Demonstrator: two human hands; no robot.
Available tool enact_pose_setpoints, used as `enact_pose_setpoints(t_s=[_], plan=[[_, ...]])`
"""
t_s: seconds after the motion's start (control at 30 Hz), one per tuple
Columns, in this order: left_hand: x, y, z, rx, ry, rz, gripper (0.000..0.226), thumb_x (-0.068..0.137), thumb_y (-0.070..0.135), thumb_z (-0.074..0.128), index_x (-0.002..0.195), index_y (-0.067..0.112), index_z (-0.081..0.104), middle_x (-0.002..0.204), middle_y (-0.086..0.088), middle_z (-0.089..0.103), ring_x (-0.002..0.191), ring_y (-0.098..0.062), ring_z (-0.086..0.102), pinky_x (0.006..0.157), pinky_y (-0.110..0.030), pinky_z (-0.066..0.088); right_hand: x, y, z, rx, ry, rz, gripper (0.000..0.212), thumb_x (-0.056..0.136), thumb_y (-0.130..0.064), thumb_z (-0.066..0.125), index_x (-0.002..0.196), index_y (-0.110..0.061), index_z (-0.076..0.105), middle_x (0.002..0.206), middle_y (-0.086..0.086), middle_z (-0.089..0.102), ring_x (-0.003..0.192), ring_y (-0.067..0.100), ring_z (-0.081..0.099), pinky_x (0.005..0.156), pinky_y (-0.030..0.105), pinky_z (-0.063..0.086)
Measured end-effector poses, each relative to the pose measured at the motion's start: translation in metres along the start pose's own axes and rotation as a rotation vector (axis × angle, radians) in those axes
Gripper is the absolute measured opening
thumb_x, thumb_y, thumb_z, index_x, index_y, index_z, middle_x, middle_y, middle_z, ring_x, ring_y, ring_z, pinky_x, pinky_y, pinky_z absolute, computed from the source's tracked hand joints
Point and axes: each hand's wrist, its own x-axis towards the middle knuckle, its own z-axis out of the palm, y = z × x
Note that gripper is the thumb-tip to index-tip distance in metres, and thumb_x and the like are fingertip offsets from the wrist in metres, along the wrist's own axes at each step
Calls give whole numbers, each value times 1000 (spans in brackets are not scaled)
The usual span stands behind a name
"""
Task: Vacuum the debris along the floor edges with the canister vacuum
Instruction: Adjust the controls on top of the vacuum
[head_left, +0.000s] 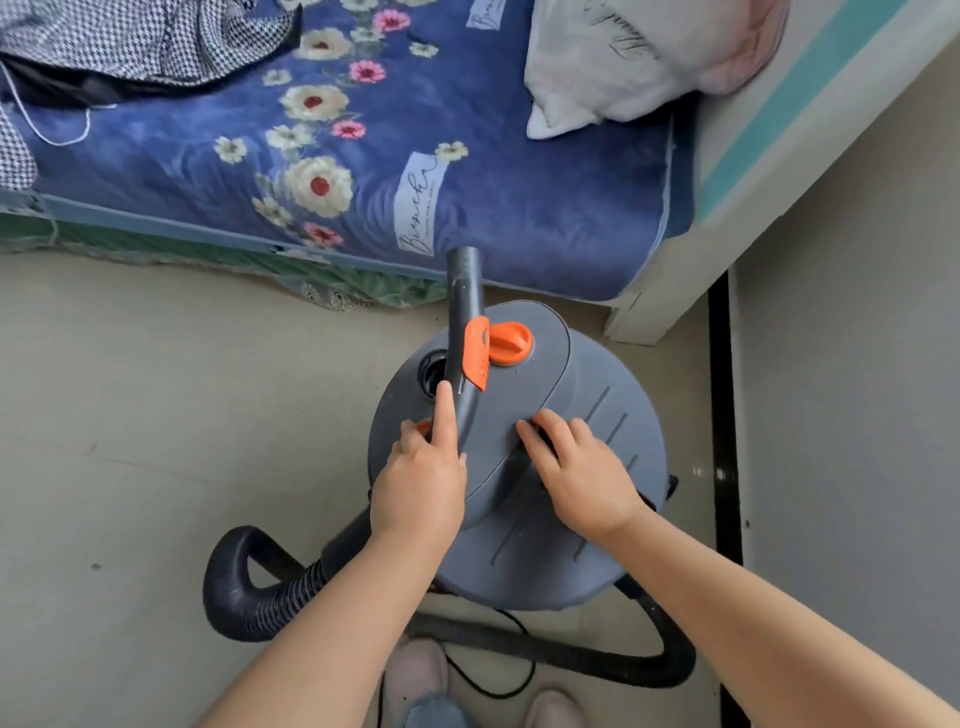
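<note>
On beige floor beside the bed: black ribbed hose (260, 597), looped left, could kink. Left hand (418, 488) grips the dark curved wand (462, 343), forefinger extended. Grey round canister vacuum (597, 415), centre. Right hand (582, 467), fingers curled under its lid handle; pull may tip it.

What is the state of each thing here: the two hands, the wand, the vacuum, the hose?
Left hand: grips the wand, index finger straight along it.
Right hand: fingers curled into the vacuum's handle recess.
Wand: held above the canister, open end bare.
Canister vacuum: upright on the floor.
Hose: looped on the floor.
</note>
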Motion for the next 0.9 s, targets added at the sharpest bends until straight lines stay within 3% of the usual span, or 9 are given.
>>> enact_pose_setpoints(t_s=[0.13,0.23,0.43,0.5,0.57,0.63,0.73,0.8,0.9], plan=[[18,-14,-8,-4,43,-57,70,100,39,29,146,15,-18,126,-9,47,103,-21,60,79,-28,47,25,2,9,-3,82,-93,42,75,-6,51,115,-2,43,113,14,39,61,31,55,43,31,49],[34,-30,-15,-33,67,-139,69,100,41,29,147,16,-16,117,-9,52,98,-23,62,73,-29,47,48,-3,15,-14,93,-118,40,77,-7,30,114,-1,43,113,14,39,59,31,54,44,30,48],[71,-79,-28,-118,105,-209,70,98,42,31,147,16,-12,116,-11,54,98,-26,60,66,-29,37,101,-23,32,-22,118,-116,37,78,-6,33,113,-2,43,112,14,39,56,30,51,45,30,47],[84,-97,-33,-149,116,-212,71,98,41,33,147,15,-12,119,-12,54,101,-27,59,68,-30,39,119,-30,38,-2,116,-105,40,74,-5,52,114,-2,43,112,13,39,58,30,54,46,30,49],[96,-112,-38,-213,120,-210,73,97,40,36,148,15,-10,125,-12,52,105,-29,57,75,-33,42,135,-38,43,66,63,15,65,57,0,75,114,-2,43,112,12,40,63,34,59,48,32,51],[105,-127,-44,-281,132,-192,73,97,39,39,148,15,-8,130,-11,49,109,-31,55,79,-35,42,151,-49,43,121,-11,273,74,48,2,80,114,4,47,112,17,45,74,41,62,50,35,52],[114,-151,-49,-388,119,-152,77,94,36,47,149,17,-4,130,-11,50,111,-32,52,80,-35,40,176,-61,32,65,-332,618,35,79,-9,59,111,-1,46,113,15,53,100,36,56,60,30,38],[118,-164,-50,-434,107,-141,78,93,37,50,149,20,-2,128,-11,52,110,-31,52,77,-34,40,186,-61,32,-33,-518,611,16,88,-12,47,100,-9,38,111,8,54,100,29,55,51,26,23],[121,-175,-48,-458,112,-130,78,92,39,51,149,21,0,125,-9,54,108,-31,53,75,-33,39,196,-57,31,-10,-542,573,21,86,-12,47,89,-12,26,100,6,53,88,28,53,46,26,17]])
